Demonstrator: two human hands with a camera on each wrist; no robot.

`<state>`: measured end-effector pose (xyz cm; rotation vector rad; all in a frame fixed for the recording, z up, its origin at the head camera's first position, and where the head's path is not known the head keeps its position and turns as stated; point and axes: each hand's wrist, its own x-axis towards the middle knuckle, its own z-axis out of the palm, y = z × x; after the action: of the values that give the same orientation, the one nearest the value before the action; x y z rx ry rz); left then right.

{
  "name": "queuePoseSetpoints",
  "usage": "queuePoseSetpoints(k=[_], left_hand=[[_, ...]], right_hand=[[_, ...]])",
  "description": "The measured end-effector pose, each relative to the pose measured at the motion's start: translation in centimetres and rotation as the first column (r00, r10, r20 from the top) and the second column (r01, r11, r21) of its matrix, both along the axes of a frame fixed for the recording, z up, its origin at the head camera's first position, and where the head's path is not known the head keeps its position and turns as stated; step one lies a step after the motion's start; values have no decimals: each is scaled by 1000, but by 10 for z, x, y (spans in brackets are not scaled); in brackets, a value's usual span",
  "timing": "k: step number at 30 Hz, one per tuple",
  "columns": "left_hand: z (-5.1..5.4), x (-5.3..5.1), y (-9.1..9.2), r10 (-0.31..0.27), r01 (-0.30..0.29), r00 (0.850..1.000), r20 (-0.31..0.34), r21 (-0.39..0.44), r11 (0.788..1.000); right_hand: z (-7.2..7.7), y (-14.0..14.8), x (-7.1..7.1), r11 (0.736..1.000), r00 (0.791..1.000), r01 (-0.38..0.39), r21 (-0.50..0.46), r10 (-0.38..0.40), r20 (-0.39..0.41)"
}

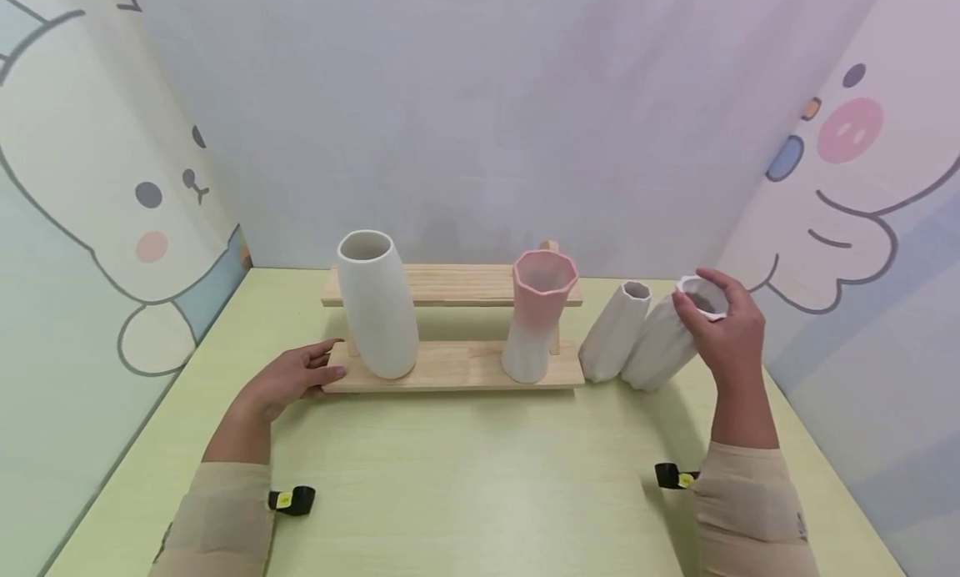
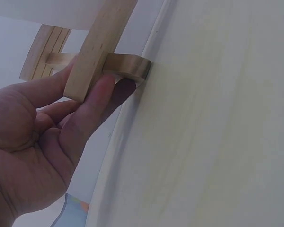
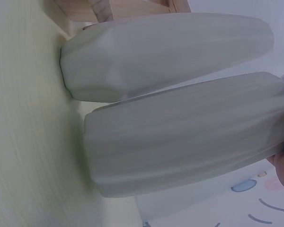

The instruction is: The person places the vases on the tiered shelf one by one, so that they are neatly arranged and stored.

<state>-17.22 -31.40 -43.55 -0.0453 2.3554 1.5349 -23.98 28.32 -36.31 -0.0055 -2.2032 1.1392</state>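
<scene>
My left hand (image 1: 288, 378) grips the left end of a two-tier wooden shelf (image 1: 457, 367), at its lower board; the left wrist view shows thumb and fingers around the board end (image 2: 80, 85). With my right hand (image 1: 729, 331) I pinch the rim of a white fluted vase (image 1: 662, 348). Its base is at or close to the tabletop in the right wrist view. Beside it, a slimmer white faceted vase (image 1: 613, 335) stands at the shelf's right end. On the lower board are a tall smooth white vase (image 1: 381, 318) and a pink-and-white vase (image 1: 542, 310) with a faceted rim.
The shelf stands on a pale yellow-green table (image 1: 465, 485) near the back wall (image 1: 465, 127). Its upper board (image 1: 461, 283) sits behind the vases. Cartoon-printed panels (image 1: 90, 185) enclose both sides. A black camera mount (image 1: 294, 500) is strapped to each forearm.
</scene>
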Motion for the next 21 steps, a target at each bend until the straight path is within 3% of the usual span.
queuePoseSetpoints(k=[11, 21], left_hand=[[1, 1, 1, 3, -3, 1000, 6, 19, 1000], [0, 0, 0, 3, -3, 1000, 3, 18, 1000]], right_hand=[[0, 1, -3, 1000, 1000, 4, 24, -4, 13], [16, 5, -13, 999, 1000, -7, 39, 6, 26]])
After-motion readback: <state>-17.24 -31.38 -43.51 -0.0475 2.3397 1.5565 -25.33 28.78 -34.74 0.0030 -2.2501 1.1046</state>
